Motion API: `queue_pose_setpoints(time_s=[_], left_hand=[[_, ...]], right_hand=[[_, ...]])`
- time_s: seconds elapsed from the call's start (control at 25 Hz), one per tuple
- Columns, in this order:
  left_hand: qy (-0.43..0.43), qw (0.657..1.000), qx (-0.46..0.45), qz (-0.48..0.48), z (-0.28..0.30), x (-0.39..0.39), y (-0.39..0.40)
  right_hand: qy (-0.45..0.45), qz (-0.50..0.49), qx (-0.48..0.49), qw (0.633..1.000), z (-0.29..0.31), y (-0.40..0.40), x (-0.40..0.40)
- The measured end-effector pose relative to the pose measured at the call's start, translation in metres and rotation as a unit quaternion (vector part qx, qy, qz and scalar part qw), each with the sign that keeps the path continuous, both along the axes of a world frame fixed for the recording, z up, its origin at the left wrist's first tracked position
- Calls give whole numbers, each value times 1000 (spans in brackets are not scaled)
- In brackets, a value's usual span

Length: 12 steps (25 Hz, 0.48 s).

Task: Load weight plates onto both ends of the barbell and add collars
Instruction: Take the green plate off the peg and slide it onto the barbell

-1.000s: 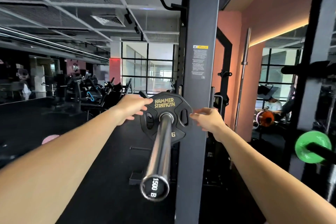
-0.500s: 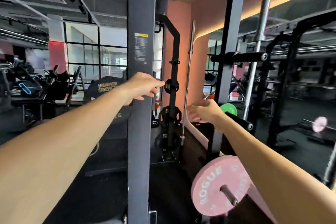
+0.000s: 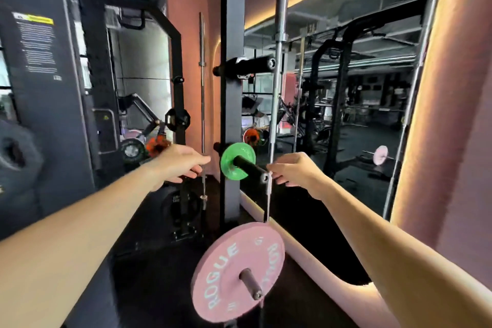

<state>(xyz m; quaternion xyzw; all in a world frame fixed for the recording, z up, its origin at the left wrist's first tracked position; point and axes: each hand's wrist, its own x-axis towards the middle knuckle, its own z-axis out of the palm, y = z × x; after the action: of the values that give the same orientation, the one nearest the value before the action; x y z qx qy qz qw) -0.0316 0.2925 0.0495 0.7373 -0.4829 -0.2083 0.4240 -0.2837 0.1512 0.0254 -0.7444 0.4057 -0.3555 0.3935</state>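
Note:
A small green weight plate [image 3: 235, 155] hangs on a black storage peg [image 3: 251, 169] of the grey rack upright [image 3: 231, 104]. My left hand [image 3: 179, 162] reaches out just left of it, fingers apart, holding nothing. My right hand [image 3: 294, 172] is beside the peg's tip on the right, fingers loosely curled, empty. Below, a pink Rogue plate [image 3: 226, 271] sits on another peg [image 3: 250, 283]. A black plate [image 3: 18, 153] shows blurred at the far left edge. The barbell is out of view.
A wide grey rack post [image 3: 45, 104] with a warning label fills the left. A bare black peg [image 3: 247, 66] sticks out higher up. Upright bars [image 3: 278, 61] stand by a large wall mirror [image 3: 346, 114]. More plates and a person show in the background.
The view has swung right, away from the barbell sleeve and its black Hammer Strength plate. Both hands now reach toward the green plate on the storage peg, which looks much closer.

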Motion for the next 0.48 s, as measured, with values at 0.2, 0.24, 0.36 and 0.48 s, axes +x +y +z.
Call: queue_pose_setpoints(time_s=[0.2, 0.24, 0.36, 0.48], left_hand=[[10, 1000, 14, 1, -17, -17, -70], [12, 1000, 16, 4, -19, -15, -82], [16, 1000, 12, 8, -25, -2, -118], [25, 1000, -4, 16, -33, 20, -158]], right_hand=[[28, 7, -15, 999, -6, -72, -10], [27, 9, -22, 999, -9, -84, -4], [22, 1, -39, 999, -18, -123, 19], [28, -4, -40, 999, -22, -164, 46]])
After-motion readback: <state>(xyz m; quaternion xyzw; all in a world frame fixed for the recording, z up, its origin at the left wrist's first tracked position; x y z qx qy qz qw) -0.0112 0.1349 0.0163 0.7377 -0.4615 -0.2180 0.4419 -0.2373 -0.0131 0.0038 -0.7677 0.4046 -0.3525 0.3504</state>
